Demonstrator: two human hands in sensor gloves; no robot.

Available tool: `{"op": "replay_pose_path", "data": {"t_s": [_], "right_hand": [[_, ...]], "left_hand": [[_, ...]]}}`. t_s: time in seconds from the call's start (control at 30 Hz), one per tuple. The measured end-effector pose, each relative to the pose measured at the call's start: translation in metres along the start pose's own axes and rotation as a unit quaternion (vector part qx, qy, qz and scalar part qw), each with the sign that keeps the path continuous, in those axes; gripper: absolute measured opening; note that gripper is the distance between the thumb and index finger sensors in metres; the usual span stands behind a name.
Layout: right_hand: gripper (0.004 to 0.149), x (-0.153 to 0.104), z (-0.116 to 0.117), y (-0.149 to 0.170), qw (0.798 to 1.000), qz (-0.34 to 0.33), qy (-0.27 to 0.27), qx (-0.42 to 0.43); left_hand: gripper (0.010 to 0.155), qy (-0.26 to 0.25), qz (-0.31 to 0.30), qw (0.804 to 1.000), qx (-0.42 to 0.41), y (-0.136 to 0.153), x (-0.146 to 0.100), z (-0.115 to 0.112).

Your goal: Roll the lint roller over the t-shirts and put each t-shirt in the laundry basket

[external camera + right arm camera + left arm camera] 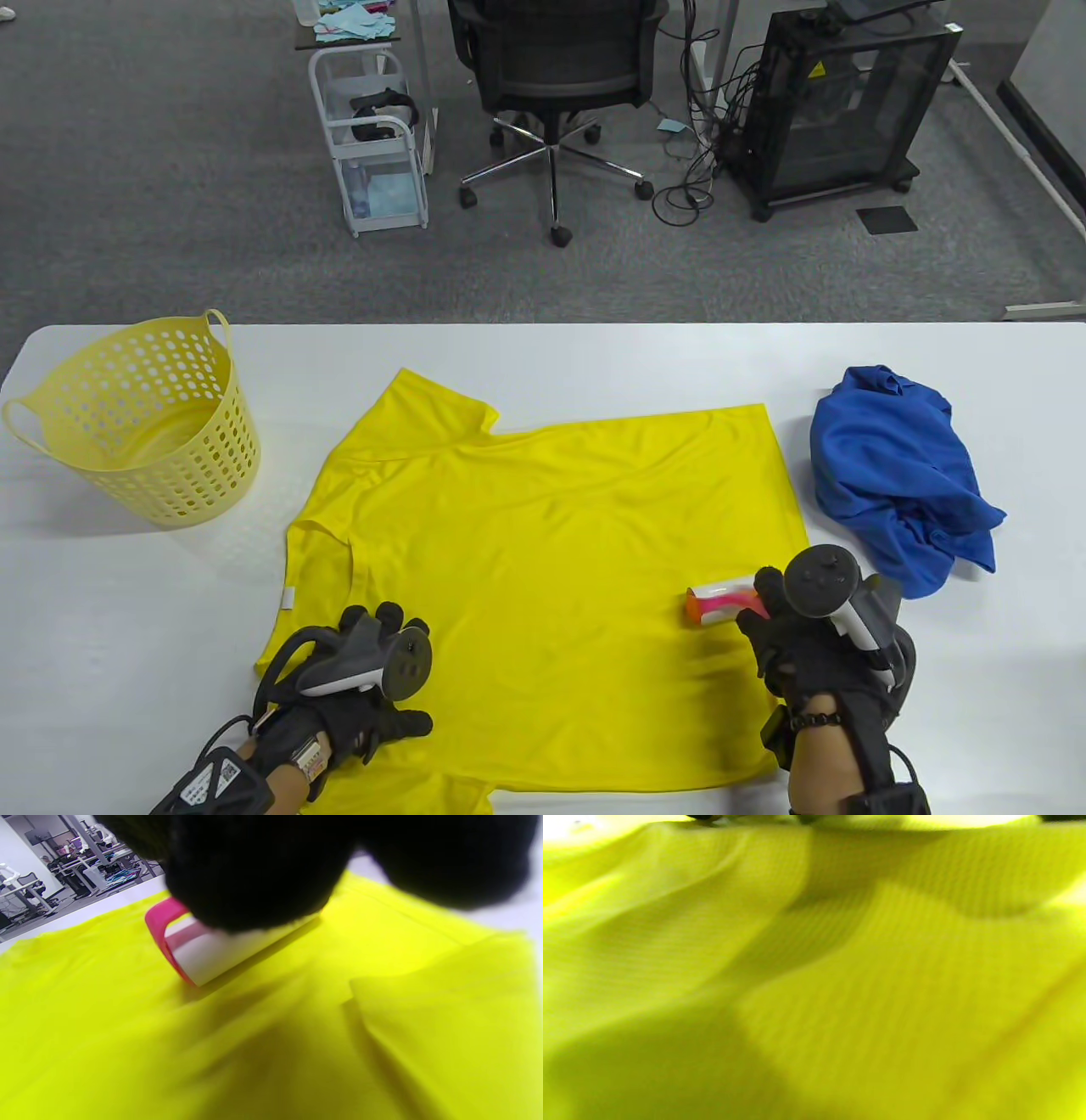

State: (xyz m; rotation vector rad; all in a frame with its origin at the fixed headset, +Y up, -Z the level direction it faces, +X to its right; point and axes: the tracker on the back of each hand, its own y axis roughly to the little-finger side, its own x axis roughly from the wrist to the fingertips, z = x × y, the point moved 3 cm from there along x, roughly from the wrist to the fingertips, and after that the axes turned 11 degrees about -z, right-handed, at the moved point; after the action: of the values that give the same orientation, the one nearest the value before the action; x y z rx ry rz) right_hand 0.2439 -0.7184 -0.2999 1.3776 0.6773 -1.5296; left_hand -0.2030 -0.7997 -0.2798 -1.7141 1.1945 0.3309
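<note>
Pink lint roller (721,598) lies left-right on yellow t-shirt (543,543), right hand (793,632) holding.

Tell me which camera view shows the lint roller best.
The right wrist view: the lint roller is close up, its white roll and pink frame lying on the yellow t-shirt, partly under the right hand. The table view shows it small, half hidden by that hand. The left wrist view shows only blurred yellow fabric.
</note>
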Motion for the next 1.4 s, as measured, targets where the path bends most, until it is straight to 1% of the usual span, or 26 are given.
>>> {"op": "replay_pose_path", "data": {"t_s": [0.07, 0.13, 0.17, 0.2, 0.37, 0.43, 0.57, 0.7, 0.87, 1.1, 1.17, 1.27, 1.4], "right_hand": [[0.062, 0.010, 0.007, -0.002, 1.000, 0.009, -0.001, -0.005], [0.063, 0.025, 0.013, -0.007, 1.000, 0.018, 0.007, -0.010], [0.063, 0.029, 0.014, -0.009, 1.000, 0.021, 0.011, -0.011], [0.064, 0.041, 0.016, -0.014, 0.999, 0.030, 0.023, -0.015], [0.065, 0.076, 0.019, -0.031, 0.997, 0.056, 0.041, -0.041], [0.065, 0.084, 0.020, -0.035, 0.996, 0.072, 0.037, -0.043], [0.066, 0.086, 0.019, -0.040, 0.994, 0.094, 0.022, -0.051], [0.066, 0.071, 0.018, -0.040, 0.993, 0.082, -0.002, -0.086], [0.066, 0.032, 0.015, -0.030, 0.990, 0.045, -0.038, -0.126], [0.065, -0.027, 0.009, -0.021, 0.974, 0.026, -0.106, -0.197], [0.065, -0.038, 0.006, -0.020, 0.970, 0.024, -0.118, -0.213], [0.065, -0.042, 0.003, -0.019, 0.968, 0.023, -0.130, -0.215], [0.064, -0.025, 0.001, -0.025, 0.971, 0.029, -0.113, -0.211]], "left_hand": [[0.100, -0.005, 0.002, 1.000, 0.010, -0.001, 0.000, 0.001], [0.100, -0.001, 0.006, 1.000, 0.029, -0.002, 0.000, 0.003], [0.100, -0.001, 0.007, 0.999, 0.034, -0.003, 0.000, 0.004], [0.101, -0.001, 0.010, 0.999, 0.042, -0.004, 0.000, 0.005], [0.101, 0.000, 0.011, 0.999, 0.042, -0.004, 0.000, 0.005], [0.100, 0.002, 0.013, 0.999, 0.038, -0.004, 0.000, 0.004], [0.100, 0.003, 0.014, 0.999, 0.036, -0.004, -0.001, 0.004], [0.100, 0.002, 0.015, 0.999, 0.038, -0.004, -0.001, 0.004], [0.100, 0.002, 0.018, 0.999, 0.044, -0.004, -0.001, 0.005], [0.100, 0.002, 0.019, 0.999, 0.050, -0.005, -0.001, 0.005], [0.100, 0.001, 0.018, 0.999, 0.051, -0.005, -0.001, 0.005], [0.100, 0.001, 0.017, 0.999, 0.051, -0.005, -0.001, 0.004], [0.099, 0.000, 0.017, 0.998, 0.055, -0.005, -0.001, 0.004]]}}
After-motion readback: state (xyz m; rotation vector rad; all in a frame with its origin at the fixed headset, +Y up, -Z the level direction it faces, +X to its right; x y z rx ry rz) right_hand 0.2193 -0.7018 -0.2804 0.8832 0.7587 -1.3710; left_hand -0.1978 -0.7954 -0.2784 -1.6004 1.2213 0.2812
